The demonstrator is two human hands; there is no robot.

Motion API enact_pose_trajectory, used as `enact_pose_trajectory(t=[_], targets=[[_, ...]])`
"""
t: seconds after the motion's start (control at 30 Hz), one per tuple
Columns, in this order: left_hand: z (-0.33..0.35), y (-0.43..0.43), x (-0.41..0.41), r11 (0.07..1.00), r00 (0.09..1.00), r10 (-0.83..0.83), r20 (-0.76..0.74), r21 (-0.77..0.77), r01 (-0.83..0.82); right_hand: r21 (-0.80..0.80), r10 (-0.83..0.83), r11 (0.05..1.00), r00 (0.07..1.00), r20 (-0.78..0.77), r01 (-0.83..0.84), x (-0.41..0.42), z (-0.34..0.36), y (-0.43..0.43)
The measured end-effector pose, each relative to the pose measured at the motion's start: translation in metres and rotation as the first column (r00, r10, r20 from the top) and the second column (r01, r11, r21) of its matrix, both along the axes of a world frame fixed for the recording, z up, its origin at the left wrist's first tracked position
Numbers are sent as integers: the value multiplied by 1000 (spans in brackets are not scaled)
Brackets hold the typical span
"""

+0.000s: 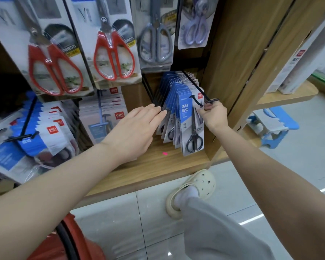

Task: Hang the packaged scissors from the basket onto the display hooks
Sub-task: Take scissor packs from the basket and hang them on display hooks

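Note:
Several blue-and-white scissor packs (190, 121) hang in a row on a black display hook (197, 87) in the lower middle of the rack. My right hand (213, 114) pinches the front end of that hook beside the frontmost pack, which shows black scissors. My left hand (139, 128) is flat with straight fingers, its fingertips touching the left edge of the hanging packs. The red basket (69, 241) with a black handle sits at the bottom left, its contents out of view.
Red-handled scissor packs (113, 51), a grey pair (156, 44) and a lilac pair (194, 29) hang above. More blue-and-white packs (51, 130) fill the hooks to the left. A wooden shelf board (158, 166) lies below, a wooden side panel (242, 53) stands right, and my foot in a cream clog (193, 188) is on the tiled floor.

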State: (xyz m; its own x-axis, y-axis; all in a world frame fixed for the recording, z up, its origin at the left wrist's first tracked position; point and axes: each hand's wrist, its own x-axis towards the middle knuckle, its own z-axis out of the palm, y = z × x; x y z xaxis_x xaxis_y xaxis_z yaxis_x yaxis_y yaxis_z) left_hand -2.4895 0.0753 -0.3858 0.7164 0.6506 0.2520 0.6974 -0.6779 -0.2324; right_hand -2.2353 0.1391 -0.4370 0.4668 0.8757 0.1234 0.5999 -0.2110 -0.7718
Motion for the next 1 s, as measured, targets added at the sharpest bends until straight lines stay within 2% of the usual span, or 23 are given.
enact_pose_trajectory(t=[0.07, 0.13, 0.23, 0.3, 0.37, 0.4, 0.57, 0.73, 0.87, 1.0], targets=[[5, -6, -2, 1000, 1000, 25, -13, 11, -25, -86, 72, 995, 985, 156, -59, -9, 5, -16], [13, -16, -8, 999, 999, 37, 1, 28, -37, -223, 189, 969, 907, 377, -110, -22, 12, -38], [24, -42, -29, 996, 999, 31, -33, 88, -28, -375, 407, 908, 608, 682, -187, -48, 20, -77], [29, -67, -51, 994, 998, 31, -46, 104, -26, -373, 466, 884, 472, 749, -280, -68, 27, -100], [30, -95, -78, 994, 999, 38, -37, 103, -34, -304, 471, 858, 399, 787, -414, -89, 32, -120], [29, -110, -94, 994, 998, 50, -31, 94, -47, -245, 459, 840, 391, 798, -485, -102, 35, -129], [16, -190, -185, 971, 972, 236, 1, -47, -236, -57, 510, 648, 377, 773, -760, -183, 50, -175], [-22, -260, -275, 858, 885, 464, -51, -221, -463, 14, 713, 400, 321, 623, -916, -289, 49, -224], [-64, -296, -329, 716, 808, 565, -169, -387, -581, -133, 882, 222, 140, 450, -966, -365, 13, -258], [-114, -306, -366, 536, 758, 594, -270, -569, -623, -408, 982, 115, 41, 186, -906, -413, -45, -275]])
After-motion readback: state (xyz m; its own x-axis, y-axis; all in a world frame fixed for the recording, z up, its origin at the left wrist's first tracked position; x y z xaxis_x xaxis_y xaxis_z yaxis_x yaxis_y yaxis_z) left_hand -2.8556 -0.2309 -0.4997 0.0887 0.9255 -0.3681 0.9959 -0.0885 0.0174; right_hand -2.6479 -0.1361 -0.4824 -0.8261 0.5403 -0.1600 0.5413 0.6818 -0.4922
